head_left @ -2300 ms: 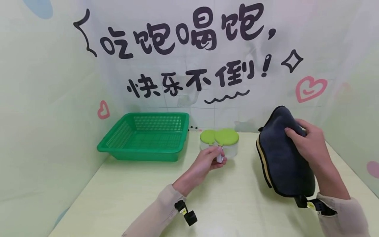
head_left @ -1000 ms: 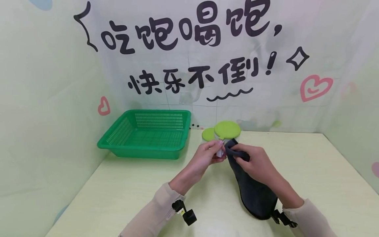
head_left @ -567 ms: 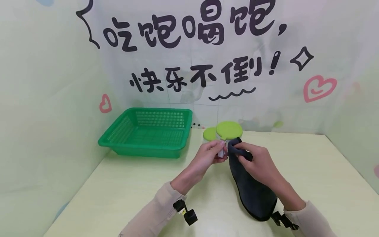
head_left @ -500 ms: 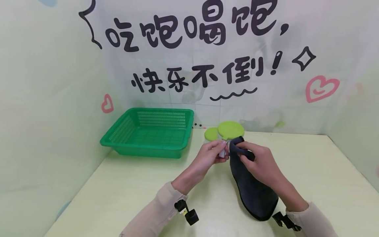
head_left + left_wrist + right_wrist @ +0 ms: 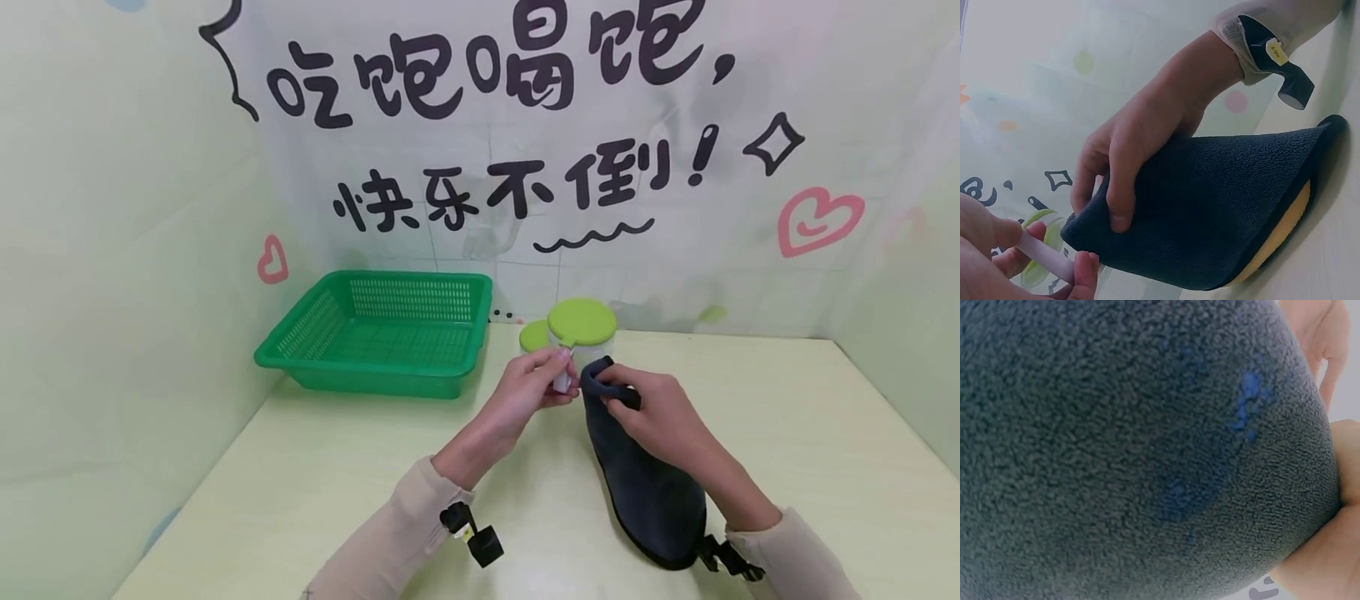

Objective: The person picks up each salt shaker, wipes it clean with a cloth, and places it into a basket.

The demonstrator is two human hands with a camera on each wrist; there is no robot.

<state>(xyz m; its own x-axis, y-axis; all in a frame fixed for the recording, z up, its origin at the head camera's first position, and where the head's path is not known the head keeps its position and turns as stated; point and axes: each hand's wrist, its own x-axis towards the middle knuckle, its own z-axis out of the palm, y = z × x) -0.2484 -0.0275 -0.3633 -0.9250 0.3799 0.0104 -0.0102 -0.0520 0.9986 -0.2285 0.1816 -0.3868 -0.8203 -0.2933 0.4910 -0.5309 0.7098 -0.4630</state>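
In the head view my left hand pinches a small white flat strip between thumb and fingertips. The same pale strip shows edge-on in the left wrist view. Close to its right, my right hand grips the bent-over top of a dark navy fleece piece. That piece hangs down towards the table, with black piping and a yellow-orange inner layer along its edge. In the right wrist view, navy fleece fills most of the picture, with parts of both hands at its right side.
Behind the hands stand two clear containers with a larger green lid and a smaller green lid. A green perforated basket sits at the back left of the pale table. A printed cloth backdrop rises behind.
My right hand has brought the navy piece left, beside my left hand, and its top end is now folded over. During the last half second both hands stay nearly still, still holding their things.
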